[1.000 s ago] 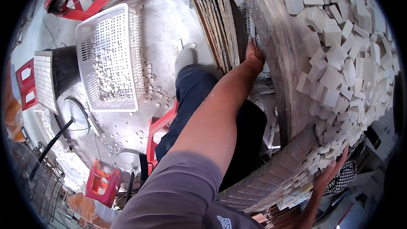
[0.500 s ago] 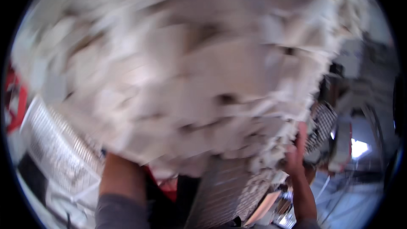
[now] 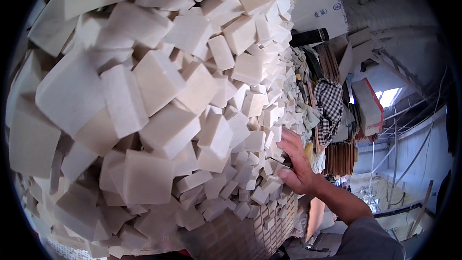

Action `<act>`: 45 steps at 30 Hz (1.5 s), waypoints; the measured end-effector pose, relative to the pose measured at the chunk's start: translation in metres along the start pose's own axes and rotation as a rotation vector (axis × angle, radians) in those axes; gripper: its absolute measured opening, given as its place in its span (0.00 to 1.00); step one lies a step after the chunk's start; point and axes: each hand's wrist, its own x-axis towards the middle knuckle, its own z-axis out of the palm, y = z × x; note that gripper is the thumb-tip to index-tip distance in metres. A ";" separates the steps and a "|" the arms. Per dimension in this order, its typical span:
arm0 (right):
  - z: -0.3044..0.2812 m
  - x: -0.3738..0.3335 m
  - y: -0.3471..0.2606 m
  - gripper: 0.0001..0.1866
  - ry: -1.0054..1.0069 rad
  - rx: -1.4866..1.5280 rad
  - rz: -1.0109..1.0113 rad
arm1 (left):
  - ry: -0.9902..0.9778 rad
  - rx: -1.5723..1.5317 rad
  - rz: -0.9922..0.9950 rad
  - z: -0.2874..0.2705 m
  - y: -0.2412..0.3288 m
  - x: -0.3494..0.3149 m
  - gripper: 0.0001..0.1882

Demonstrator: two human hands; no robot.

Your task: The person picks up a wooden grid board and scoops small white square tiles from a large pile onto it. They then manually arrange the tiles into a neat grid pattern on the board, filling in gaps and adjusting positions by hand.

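Observation:
A large heap of cream-white blocks point(image 3: 163, 125) fills the left and middle of the view, big pieces close by and much smaller ones toward its right side. At the right edge of the heap is my right hand point(image 3: 299, 166), its thumb and fingers apart and the fingertips against the small blocks. No block lifted clear of the heap shows in it. Below, a brown panel with a grid of rectangular pieces point(image 3: 273, 228) lies against the small blocks. My left hand is out of view.
Beyond my right hand hang a black-and-white checked cloth point(image 3: 329, 106) and a stack of brown sheets point(image 3: 340, 159). A dark roll point(image 3: 309, 37) lies farther off. A red-edged pale board point(image 3: 368, 106) leans at the right, near metal bars and a bright opening.
The view has swung and become sharp. My left forearm, seen earlier at the lower left, is gone from view. My right hand now appears farther left, against the small blocks.

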 end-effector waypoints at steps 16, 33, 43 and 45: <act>0.006 -0.081 0.017 0.39 0.008 -0.142 0.336 | 0.063 -0.159 0.184 -0.048 -0.007 -0.021 0.17; 0.018 -0.009 -0.002 0.31 0.134 0.076 0.077 | 0.798 -0.816 -0.336 -0.102 0.009 -0.278 0.16; 0.021 -0.004 0.011 0.30 0.160 0.237 0.009 | 0.611 -1.793 -0.388 -0.156 0.186 -0.427 0.21; 0.022 -0.004 0.016 0.30 0.167 0.213 -0.012 | 0.504 -2.156 -0.279 -0.154 0.214 -0.435 0.21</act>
